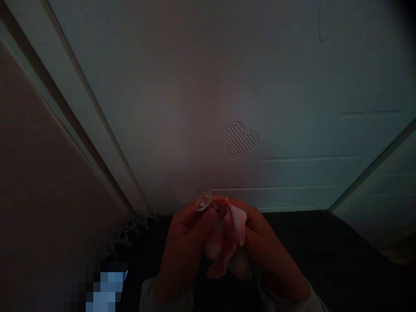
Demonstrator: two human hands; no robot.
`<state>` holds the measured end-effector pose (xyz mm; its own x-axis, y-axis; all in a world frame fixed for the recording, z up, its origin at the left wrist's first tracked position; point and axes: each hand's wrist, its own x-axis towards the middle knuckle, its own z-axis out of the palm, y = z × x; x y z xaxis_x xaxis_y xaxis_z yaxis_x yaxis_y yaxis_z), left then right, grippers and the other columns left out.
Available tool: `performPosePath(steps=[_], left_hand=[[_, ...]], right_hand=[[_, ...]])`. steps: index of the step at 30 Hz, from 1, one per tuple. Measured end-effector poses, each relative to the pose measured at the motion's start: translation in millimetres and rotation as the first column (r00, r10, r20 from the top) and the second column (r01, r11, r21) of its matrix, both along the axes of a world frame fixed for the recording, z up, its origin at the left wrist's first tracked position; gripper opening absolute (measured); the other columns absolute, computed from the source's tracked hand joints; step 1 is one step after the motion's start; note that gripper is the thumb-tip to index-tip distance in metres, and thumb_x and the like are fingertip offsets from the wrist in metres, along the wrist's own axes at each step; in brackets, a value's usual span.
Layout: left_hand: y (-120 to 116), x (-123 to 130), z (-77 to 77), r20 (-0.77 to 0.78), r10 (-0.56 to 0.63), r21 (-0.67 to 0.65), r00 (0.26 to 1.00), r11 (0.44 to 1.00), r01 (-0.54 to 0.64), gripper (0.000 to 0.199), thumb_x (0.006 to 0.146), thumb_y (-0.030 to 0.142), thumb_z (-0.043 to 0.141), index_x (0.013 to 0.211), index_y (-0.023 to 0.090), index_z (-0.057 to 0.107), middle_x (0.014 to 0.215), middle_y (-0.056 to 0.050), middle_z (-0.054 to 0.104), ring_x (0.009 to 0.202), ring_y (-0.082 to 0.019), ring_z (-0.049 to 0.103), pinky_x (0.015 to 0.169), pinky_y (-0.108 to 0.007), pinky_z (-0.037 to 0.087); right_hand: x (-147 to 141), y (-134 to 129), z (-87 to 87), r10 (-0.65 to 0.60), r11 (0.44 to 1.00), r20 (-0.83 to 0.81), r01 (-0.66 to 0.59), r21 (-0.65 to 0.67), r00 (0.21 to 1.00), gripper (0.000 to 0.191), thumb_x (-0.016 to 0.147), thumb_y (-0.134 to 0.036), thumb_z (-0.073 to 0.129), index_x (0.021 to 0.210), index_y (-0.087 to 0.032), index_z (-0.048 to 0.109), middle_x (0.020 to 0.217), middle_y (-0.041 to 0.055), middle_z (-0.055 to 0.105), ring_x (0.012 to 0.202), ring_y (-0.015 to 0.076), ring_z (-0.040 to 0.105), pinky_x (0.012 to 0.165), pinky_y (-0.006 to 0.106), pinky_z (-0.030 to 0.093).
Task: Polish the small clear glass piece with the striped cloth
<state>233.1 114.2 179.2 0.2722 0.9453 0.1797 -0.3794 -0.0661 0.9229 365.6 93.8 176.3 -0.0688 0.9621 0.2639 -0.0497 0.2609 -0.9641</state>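
In the dim head view, my left hand (183, 238) is closed, its thumb and fingers pinching a small clear suction cup (203, 202) near its base. The cup's round face points up and to the left. Beside it, my right hand (260, 234) is wrapped round a soft pink and white fabric item (227, 242) whose flaps hang down between both hands. The suction cup and the fabric meet at my fingertips; whether they are joined I cannot tell. Poor light hides the fabric's exact kind.
A pale panel (195, 108) rises in front, with a striped heart relief (240, 141) and grooved lines. Its frame (87, 104) runs down the left, beside a brown wall (39, 173). The dark floor (305, 255) lies below. A bright pixelated patch (105, 294) is at lower left.
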Motion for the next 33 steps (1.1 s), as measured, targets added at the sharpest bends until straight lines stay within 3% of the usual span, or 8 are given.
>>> performPosePath(steps=[4,7,18,33], left_hand=[[2.2,6.7,-3.4,0.004,0.091,-0.051,0.996,0.995,-0.091,0.014,0.074,0.035,0.076,0.082,0.023,0.078,0.079,-0.003,0.076,0.071,-0.016,0.069,0.062,-0.023,0.053],[3.0,9.8,-2.4,0.019,0.165,-0.051,0.986,0.985,-0.163,0.009,0.073,0.030,0.077,0.078,0.023,0.077,0.079,-0.001,0.077,0.072,-0.015,0.070,0.066,-0.022,0.054],[2.4,7.8,-3.9,-0.015,0.230,-0.039,0.973,0.972,-0.231,0.010,0.070,0.028,0.077,0.078,0.022,0.075,0.076,0.000,0.076,0.071,-0.016,0.070,0.064,-0.024,0.054],[1.3,6.2,-1.0,0.095,0.186,-0.089,0.978,0.980,-0.178,0.014,0.066,0.031,0.082,0.075,0.022,0.077,0.073,0.000,0.076,0.067,-0.014,0.071,0.060,-0.018,0.054]], right_hand=[[2.1,3.2,-2.5,-0.135,0.990,0.071,0.130,0.062,0.988,0.010,0.072,-0.017,0.053,0.076,-0.019,0.062,0.065,-0.0010,0.059,0.058,0.0135,0.052,0.051,0.022,0.040],[3.5,4.1,-4.8,-0.170,0.981,0.118,0.157,0.114,0.978,0.013,0.071,-0.013,0.051,0.077,-0.020,0.060,0.065,-0.0016,0.057,0.057,0.0133,0.052,0.050,0.022,0.039],[-0.4,3.1,-3.8,-0.152,0.985,0.134,0.138,0.107,0.979,0.020,0.068,-0.010,0.050,0.084,-0.020,0.059,0.073,-0.0011,0.058,0.063,0.0136,0.053,0.054,0.022,0.042],[3.7,1.9,-6.0,-0.058,0.997,0.025,0.056,0.058,0.998,0.027,0.068,-0.007,0.051,0.087,-0.022,0.062,0.072,-0.0035,0.058,0.061,0.0112,0.051,0.051,0.019,0.042]])
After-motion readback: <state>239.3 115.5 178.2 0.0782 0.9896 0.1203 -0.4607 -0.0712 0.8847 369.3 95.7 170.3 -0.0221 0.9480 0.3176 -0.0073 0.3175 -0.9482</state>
